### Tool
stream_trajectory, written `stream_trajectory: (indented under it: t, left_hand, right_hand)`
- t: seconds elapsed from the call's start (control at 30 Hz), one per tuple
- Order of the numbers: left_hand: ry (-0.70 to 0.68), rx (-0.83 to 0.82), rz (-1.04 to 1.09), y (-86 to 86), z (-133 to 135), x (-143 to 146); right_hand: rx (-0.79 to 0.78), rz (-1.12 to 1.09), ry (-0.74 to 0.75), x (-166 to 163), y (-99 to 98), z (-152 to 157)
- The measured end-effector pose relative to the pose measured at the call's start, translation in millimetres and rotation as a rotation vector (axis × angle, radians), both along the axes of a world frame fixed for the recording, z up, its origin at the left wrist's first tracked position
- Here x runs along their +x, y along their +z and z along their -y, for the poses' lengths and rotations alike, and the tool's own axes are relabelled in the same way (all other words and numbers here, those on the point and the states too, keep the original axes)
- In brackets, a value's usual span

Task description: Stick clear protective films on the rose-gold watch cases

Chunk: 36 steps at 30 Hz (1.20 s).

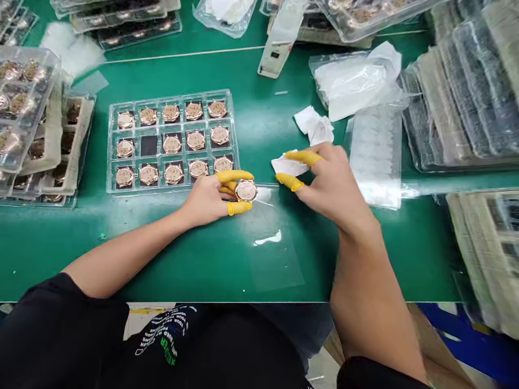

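Between the yellow-cotted thumb and fingers of my left hand (211,197) is a round rose-gold watch case (246,190), its flat face turned up. My right hand (330,181), also in yellow finger cots, pinches a small white wipe (290,165) just to the right of the watch case, apart from it. Behind my left hand lies a clear compartment tray (184,186) of similar watch cases on dark pads. One compartment in its middle row shows only a dark pad (148,145).
Crumpled white wipes (314,126) and a plastic bag of wipes (352,81) lie beyond my right hand. Stacked trays stand at left (24,119) and right (466,92). A clear plastic sheet (275,259) lies in front. A pale plastic holder (279,43) sits at the back.
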<state>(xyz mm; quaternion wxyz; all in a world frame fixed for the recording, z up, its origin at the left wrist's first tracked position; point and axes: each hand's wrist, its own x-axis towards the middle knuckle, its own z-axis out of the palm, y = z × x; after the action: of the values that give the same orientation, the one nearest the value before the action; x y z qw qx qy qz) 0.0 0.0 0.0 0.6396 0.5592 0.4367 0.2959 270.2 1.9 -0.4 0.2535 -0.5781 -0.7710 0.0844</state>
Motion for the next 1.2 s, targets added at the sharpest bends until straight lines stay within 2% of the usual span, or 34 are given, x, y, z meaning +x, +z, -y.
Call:
stream_trajectory:
  t: [0.13,0.27,0.33,0.4,0.53,0.67,0.8,0.93,1.0,1.1,1.2]
  left_hand:
    - [0.012,0.010,-0.015,1.3,-0.4,1.3]
    - [0.010,0.008,-0.013,1.7,-0.3,1.0]
    - [0.013,0.014,-0.016,1.9,-0.3,0.9]
    - [0.017,0.016,-0.018,2.2,-0.2,1.1]
    - [0.020,0.020,-0.020,2.0,-0.1,1.5]
    - [0.020,0.022,-0.033,1.6,0.7,1.4]
    - [0.011,0.018,-0.029,1.5,1.4,1.8]
    - [0.020,0.032,-0.013,1.0,1.4,2.3]
    - [0.019,0.036,-0.008,0.0,1.6,2.3]
    - [0.029,0.034,0.020,-2.8,2.4,3.0]
    - [0.061,0.033,0.054,-5.8,3.6,4.6]
  right_hand:
    - [0.024,-0.132,-0.112,-14.0,-9.4,-10.4]
    - [0.092,-0.181,-0.379,-11.7,-8.0,-21.7]
    - [-0.003,-0.110,-0.481,-4.3,-5.9,-23.2]
    - [-0.136,-0.055,-0.505,2.6,-4.3,-21.5]
    - [-0.254,0.000,-0.419,3.3,-2.5,-15.4]
    - [-0.317,-0.101,-0.386,-5.2,-2.5,-11.2]
    - [-0.290,-0.393,-0.375,-7.2,1.9,-7.3]
    - [-0.126,-0.809,-0.335,-10.6,14.6,-2.9]
    - [-0.106,-0.919,-0.290,-17.2,19.8,1.3]
    - [-0.233,-0.792,-0.124,-33.7,22.0,11.2]
    - [-0.209,-0.486,0.076,-51.7,19.4,21.9]
